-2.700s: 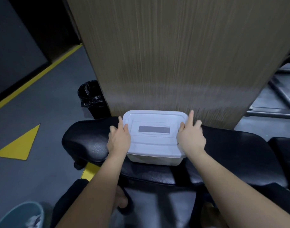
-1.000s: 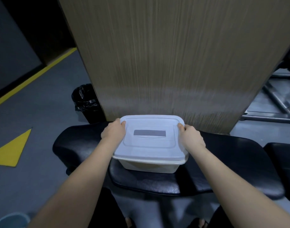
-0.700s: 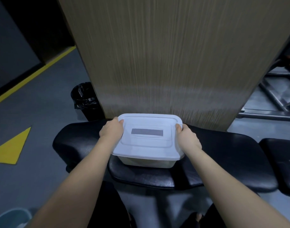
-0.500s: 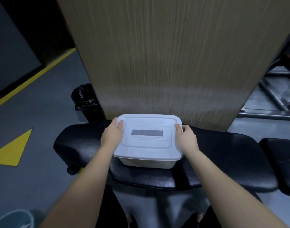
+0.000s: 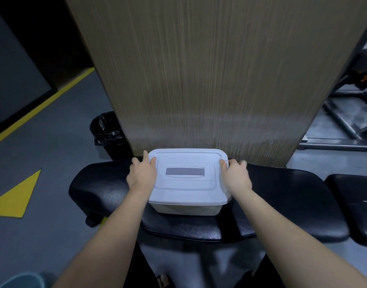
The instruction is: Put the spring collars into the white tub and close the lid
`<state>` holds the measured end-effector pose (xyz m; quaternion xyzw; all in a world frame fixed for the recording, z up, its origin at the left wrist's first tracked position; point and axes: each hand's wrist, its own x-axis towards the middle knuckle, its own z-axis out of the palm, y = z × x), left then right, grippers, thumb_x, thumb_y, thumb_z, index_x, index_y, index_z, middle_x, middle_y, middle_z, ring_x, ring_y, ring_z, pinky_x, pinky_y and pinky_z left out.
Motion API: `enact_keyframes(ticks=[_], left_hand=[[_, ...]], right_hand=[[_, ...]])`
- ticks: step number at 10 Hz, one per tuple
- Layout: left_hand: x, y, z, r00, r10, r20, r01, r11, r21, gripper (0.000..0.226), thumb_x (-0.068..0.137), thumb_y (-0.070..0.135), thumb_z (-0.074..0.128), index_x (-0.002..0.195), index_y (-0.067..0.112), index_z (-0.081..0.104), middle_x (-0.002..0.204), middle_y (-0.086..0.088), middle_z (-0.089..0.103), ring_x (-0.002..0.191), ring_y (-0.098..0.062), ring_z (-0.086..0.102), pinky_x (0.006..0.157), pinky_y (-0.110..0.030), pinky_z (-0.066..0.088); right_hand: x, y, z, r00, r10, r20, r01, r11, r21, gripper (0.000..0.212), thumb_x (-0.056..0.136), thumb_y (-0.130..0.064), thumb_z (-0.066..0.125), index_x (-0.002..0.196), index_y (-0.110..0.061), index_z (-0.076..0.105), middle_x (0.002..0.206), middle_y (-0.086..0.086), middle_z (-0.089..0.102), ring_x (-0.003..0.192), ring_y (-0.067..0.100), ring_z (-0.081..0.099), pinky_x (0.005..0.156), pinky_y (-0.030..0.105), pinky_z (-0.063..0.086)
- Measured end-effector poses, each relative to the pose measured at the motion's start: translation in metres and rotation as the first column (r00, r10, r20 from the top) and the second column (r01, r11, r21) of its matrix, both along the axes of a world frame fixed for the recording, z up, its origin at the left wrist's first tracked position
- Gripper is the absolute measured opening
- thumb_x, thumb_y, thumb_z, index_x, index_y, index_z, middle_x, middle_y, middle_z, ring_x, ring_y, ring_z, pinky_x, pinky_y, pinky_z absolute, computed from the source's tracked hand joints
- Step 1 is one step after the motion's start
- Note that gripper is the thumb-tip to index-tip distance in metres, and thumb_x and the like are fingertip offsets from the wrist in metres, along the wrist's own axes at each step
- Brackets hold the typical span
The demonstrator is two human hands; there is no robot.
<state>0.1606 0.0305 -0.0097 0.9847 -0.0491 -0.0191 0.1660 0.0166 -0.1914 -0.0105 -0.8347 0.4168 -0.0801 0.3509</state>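
Two hands are gripping the closed white tub (image 5: 187, 209) on a black padded bench (image 5: 282, 204).

Nearest the camera, two bare forearms are reaching forward toward the tub, which is sitting on the bench seat with its lid (image 5: 187, 177) lying flat on top. The left hand (image 5: 141, 176) is curling round the tub's left edge, thumb resting on the lid's rim and fingers wrapping down the side. The right hand (image 5: 236, 177) is doing the same on the tub's right edge, thumb on the rim, fingers bending over the side. A grey rectangular label (image 5: 185, 171) is showing in the middle of the lid. The spring collars are not showing. Directly behind the tub a wood-grain panel (image 5: 209, 69) is rising upright, and behind the tub to its left a black-lined bin (image 5: 107, 132) is standing on the grey floor (image 5: 43, 163).
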Motion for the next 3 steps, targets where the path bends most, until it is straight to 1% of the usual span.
enact_keyframes(ticks=[1, 2, 3], left_hand=[[-0.006, -0.005, 0.011, 0.957, -0.104, 0.272, 0.083, 0.993, 0.085, 0.052, 0.103, 0.044, 0.036, 0.153, 0.027, 0.035, 0.125, -0.010, 0.048, 0.111, -0.030, 0.049, 0.083, -0.046, 0.045], [-0.014, -0.017, 0.020, 0.900, -0.242, 0.363, 0.278, 0.959, -0.049, 0.040, 0.102, 0.034, 0.045, 0.139, 0.023, 0.056, 0.117, -0.003, 0.054, 0.108, -0.026, 0.054, 0.085, -0.044, 0.048], [-0.008, -0.038, 0.025, 0.881, -0.291, 0.372, 0.363, 0.922, -0.138, 0.038, 0.099, 0.030, 0.052, 0.135, 0.021, 0.059, 0.119, -0.001, 0.055, 0.113, -0.023, 0.053, 0.087, -0.042, 0.050]], right_hand=[[0.005, -0.002, 0.014, 0.996, 0.078, -0.051, -0.092, 0.915, -0.392, 0.039, 0.099, -0.032, 0.051, 0.132, -0.011, 0.051, 0.131, 0.014, 0.043, 0.115, 0.034, 0.049, 0.084, 0.044, 0.046], [0.012, -0.006, 0.024, 0.976, 0.218, 0.013, -0.176, 0.820, -0.545, 0.027, 0.098, -0.027, 0.053, 0.118, -0.011, 0.062, 0.118, 0.010, 0.052, 0.107, 0.030, 0.051, 0.083, 0.041, 0.047], [0.034, -0.010, 0.026, 0.955, 0.293, 0.044, -0.222, 0.807, -0.548, 0.023, 0.097, -0.024, 0.052, 0.112, -0.012, 0.065, 0.110, 0.007, 0.056, 0.103, 0.028, 0.054, 0.081, 0.040, 0.047]])
